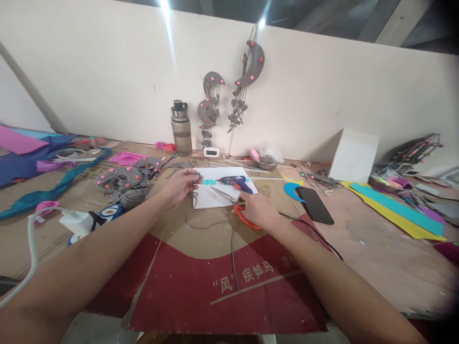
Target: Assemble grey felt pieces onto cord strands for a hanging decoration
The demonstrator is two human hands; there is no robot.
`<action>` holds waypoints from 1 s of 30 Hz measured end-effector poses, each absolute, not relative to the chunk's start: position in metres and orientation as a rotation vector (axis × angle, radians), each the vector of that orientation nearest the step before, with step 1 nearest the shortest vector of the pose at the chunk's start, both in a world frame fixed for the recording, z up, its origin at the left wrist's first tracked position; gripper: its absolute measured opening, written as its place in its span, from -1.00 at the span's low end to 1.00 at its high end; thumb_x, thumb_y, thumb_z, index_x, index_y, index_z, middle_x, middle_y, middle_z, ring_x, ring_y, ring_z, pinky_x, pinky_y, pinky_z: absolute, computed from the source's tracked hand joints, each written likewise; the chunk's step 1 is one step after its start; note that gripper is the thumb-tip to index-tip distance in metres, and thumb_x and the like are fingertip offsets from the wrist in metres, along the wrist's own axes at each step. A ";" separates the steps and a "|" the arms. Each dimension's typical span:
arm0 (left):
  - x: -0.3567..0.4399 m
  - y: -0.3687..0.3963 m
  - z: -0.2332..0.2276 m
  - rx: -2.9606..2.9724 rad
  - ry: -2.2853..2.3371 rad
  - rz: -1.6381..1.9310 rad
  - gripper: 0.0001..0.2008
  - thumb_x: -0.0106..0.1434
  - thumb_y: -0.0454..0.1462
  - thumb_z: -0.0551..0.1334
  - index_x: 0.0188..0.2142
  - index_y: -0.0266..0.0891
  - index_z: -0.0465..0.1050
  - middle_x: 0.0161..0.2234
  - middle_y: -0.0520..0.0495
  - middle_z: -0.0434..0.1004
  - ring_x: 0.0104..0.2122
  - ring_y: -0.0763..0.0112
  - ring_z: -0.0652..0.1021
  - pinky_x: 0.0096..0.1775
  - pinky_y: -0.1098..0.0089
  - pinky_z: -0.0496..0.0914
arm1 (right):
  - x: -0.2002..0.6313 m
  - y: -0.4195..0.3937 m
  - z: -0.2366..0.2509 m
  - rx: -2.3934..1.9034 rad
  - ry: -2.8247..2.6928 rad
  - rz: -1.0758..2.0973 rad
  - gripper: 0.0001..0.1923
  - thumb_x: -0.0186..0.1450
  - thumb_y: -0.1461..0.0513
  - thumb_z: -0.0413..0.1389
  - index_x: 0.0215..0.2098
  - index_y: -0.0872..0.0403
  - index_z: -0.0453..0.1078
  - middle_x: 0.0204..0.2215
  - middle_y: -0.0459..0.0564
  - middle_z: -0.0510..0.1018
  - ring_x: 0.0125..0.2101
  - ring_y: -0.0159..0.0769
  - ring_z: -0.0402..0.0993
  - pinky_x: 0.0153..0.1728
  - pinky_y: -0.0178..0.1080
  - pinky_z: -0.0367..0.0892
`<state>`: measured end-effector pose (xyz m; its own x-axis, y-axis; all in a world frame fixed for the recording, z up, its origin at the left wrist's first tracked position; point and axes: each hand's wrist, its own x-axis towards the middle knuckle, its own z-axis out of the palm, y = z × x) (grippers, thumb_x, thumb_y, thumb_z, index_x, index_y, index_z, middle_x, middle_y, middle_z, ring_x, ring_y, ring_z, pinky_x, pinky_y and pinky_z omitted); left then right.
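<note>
My right hand (258, 210) is closed around the red handles of a pair of scissors (225, 195), whose blades point left over a white sheet (208, 201). My left hand (179, 187) pinches a small grey felt piece (198, 176) at the sheet's left edge. A grey cord (211, 225) hangs near that hand and trails over the cardboard. On the sheet, a blue glue gun (233, 180) lies just beyond the scissors. Its nozzle points at some small turquoise pieces (209, 181) between it and my left hand.
Red-printed cardboard (186, 286) covers the near table. Grey felt moons (124, 179) with pink dots and a white plug (77, 223) lie left. A bottle (181, 131) and small clock (211, 152) stand behind. Right are a blue crescent (292, 191), phone (315, 205) and coloured sheets (394, 210).
</note>
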<state>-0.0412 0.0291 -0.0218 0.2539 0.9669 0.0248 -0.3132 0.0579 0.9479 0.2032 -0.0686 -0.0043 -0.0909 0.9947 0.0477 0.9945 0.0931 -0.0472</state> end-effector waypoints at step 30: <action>0.004 -0.017 -0.037 1.436 0.741 1.053 -0.76 0.00 -0.24 0.37 -0.36 -0.26 0.39 -0.45 0.03 0.46 -0.50 0.54 0.42 -0.43 0.48 0.26 | 0.175 -0.073 -0.027 -1.219 -1.580 0.729 -0.79 0.26 0.13 0.01 -0.23 0.07 0.36 -0.40 -0.07 0.50 -0.48 -0.40 0.46 -0.41 -0.29 0.42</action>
